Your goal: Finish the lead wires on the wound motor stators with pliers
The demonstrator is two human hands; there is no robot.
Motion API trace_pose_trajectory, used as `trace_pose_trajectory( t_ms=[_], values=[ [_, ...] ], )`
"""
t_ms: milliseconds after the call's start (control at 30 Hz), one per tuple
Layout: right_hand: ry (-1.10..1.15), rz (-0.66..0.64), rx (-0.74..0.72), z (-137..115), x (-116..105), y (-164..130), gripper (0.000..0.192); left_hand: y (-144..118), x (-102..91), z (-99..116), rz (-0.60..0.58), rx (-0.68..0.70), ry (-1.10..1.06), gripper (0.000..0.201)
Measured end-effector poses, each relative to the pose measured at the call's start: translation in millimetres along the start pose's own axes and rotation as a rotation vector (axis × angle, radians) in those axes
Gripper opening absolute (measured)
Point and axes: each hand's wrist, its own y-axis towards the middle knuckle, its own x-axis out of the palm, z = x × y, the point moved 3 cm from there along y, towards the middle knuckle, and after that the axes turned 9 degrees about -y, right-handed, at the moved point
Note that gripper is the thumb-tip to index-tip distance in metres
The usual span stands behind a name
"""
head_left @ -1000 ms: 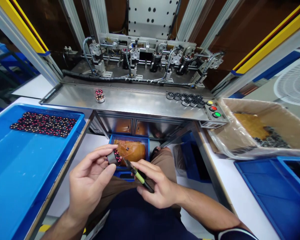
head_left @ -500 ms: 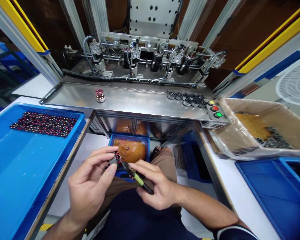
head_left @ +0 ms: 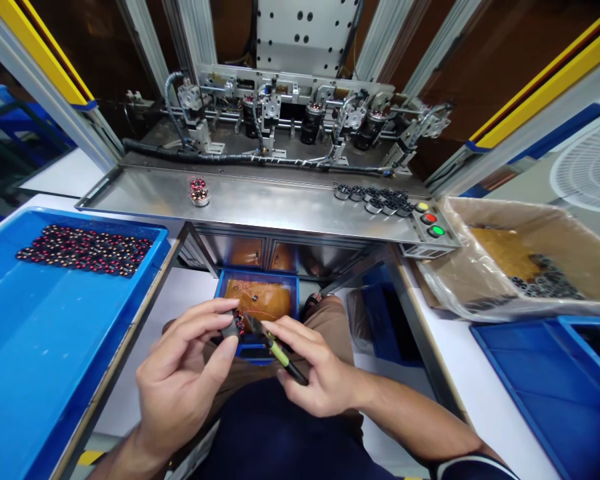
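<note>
1. I see blue trays (head_left: 45,333) left and right (head_left: 545,373).
2. Coils (head_left: 83,248) in the left tray: black with red and copper dots.
3. Cutter (head_left: 280,353) in my right hand (head_left: 320,373): black with a lime-green handle stripe.
4. Part (head_left: 231,325) in my left hand (head_left: 180,380): grey, red windings.
5. Buttons (head_left: 429,218): yellow, red, green.
6. Shelf (head_left: 260,203) silver; frame bars (head_left: 545,83) yellow.
7. Box (head_left: 525,257) brown.

1. Steel shelf (head_left: 280,207) bearing a lone wound coil (head_left: 199,194) left and a cluster of dark rings (head_left: 373,198) right.
2. Yellow, red and green buttons (head_left: 429,218) at the shelf's right end.
3. Blue tray (head_left: 40,333) at left holding rows of coils (head_left: 83,249).
4. Lined box (head_left: 520,260) at right with dark rings inside.
5. Small blue bin (head_left: 258,293) below the shelf.
6. Machine (head_left: 300,120) behind the shelf.
</note>
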Motion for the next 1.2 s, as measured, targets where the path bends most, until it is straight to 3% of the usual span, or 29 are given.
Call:
trace_pose_trajectory(
  t_ms=[367,600,700,900,1067,1200],
  values=[
    [0.027,-0.001,-0.034,-4,1,6,0.079,-4,-1.6,-3,-0.055,0.022,0.035,0.033],
    [-0.019,0.052,0.025,-1,0,1,0.073,0,-0.2,-2,-0.083,0.044,0.045,0.033],
    [-0.008,0.044,0.099,0,-4,3,0.07,2,-2.3,-3,-0.062,0.134,0.094,0.035],
    [-0.022,-0.018,0.19,-2,-19,1,0.072,6,-11.0,-12,-0.018,0.235,0.09,0.076],
    [0.009,-0.078,0.252,-15,-32,-5,0.074,9,-12.6,-5,-0.112,0.396,0.326,0.059],
    [0.269,-0.157,0.311,-30,-35,-7,0.075,12,-12.0,2,-0.144,0.482,0.446,0.053]
  ],
)
